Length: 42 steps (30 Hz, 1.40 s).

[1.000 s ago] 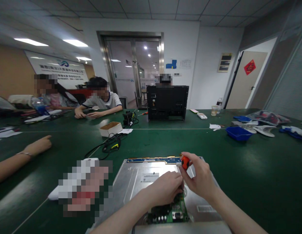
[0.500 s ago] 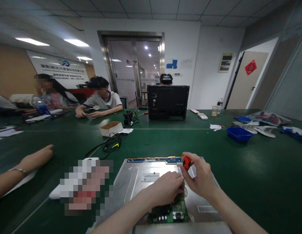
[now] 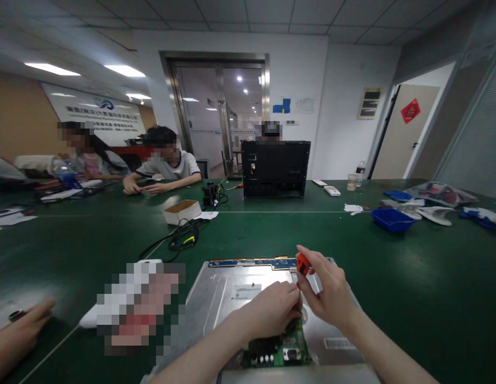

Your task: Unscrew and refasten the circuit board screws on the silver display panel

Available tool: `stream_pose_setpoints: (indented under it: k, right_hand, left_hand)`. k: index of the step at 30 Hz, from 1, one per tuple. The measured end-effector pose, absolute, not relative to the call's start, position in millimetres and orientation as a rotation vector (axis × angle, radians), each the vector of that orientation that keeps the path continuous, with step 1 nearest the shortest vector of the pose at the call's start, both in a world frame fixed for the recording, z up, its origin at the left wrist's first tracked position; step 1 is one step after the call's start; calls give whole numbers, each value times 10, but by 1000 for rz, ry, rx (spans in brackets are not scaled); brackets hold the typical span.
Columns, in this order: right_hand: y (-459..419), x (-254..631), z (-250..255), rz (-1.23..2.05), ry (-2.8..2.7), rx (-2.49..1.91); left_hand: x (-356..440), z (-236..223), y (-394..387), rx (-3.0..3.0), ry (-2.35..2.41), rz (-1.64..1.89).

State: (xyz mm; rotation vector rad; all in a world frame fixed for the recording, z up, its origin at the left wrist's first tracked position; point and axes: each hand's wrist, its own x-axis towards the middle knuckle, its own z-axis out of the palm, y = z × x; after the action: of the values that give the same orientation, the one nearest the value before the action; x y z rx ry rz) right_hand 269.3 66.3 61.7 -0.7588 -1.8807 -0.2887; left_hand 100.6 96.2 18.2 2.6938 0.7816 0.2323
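My right hand [image 3: 328, 290] grips the orange-and-black handle of a screwdriver [image 3: 303, 264], which stands roughly upright over a green circuit board [image 3: 296, 341]. My left hand [image 3: 274, 306] is closed, its fingertips pinched at the screwdriver's thin shaft just below the handle. The tool's tip is hidden behind the left fingers. Beneath both hands lies a silver metal display panel [image 3: 220, 290] that bears the green board. A narrow blue circuit strip [image 3: 252, 263] runs along the panel's far edge.
Left of the panel lies a pixelated object [image 3: 140, 304], with another person's hand [image 3: 26, 325] beyond. Farther off are black cables [image 3: 184, 237], an open white box [image 3: 182, 212], a black monitor housing [image 3: 275, 169] and a blue tray [image 3: 393, 220]. Other people sit across the green table [image 3: 432, 288].
The screwdriver handle has turned slightly in my right hand, whose fingers have shifted a little. My left hand stays almost still. The other person's hand at left has drawn back towards the near edge.
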Motion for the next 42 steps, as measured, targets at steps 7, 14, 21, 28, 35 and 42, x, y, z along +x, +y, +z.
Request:
stream_pose_setpoints:
  k: [7, 14, 21, 28, 35, 42]
  right_hand:
    - [673, 2721, 586, -268, -1891, -757]
    - [672, 2725, 592, -274, -1887, -744]
    - [659, 2713, 624, -279, -1886, -750]
    - [664, 2701, 616, -288, -1885, -769]
    - [715, 2705, 535, -334, -1876, -819]
    - [698, 2696, 534, -304, -1856, -815]
  left_hand:
    - [1020, 210, 951, 2702, 786, 218]
    - [1025, 190, 946, 2710, 811, 222]
    - [1021, 185, 953, 2718, 811, 216]
    - [1005, 189, 957, 2718, 791, 225]
    - [1010, 173, 962, 2715, 804, 229]
    - [1007, 155, 963, 2695, 797, 256]
